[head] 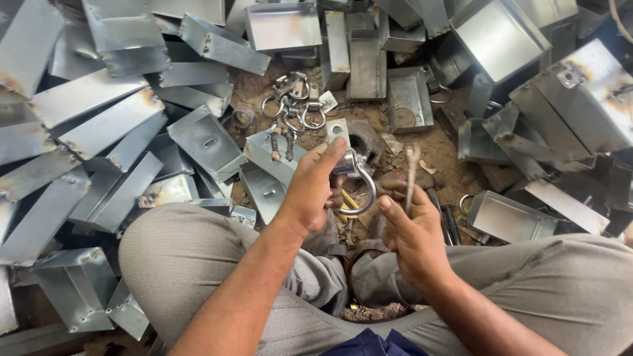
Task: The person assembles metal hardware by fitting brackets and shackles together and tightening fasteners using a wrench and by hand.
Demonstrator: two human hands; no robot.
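Two hands meet over the dirt floor in the head view: my left hand pinches a steel shackle with its plate, my right hand wraps a thin spanner, both above my knees, near the floor's middle. I judge the shackle stiff, heavy for its size, slick; hold it by the plate. Loose shackles lie beyond, folded sheet-metal boxes all round.

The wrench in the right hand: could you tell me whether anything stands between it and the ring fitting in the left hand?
Nothing visible does: the wrench stands upright just right of the ring fitting, with open air between.
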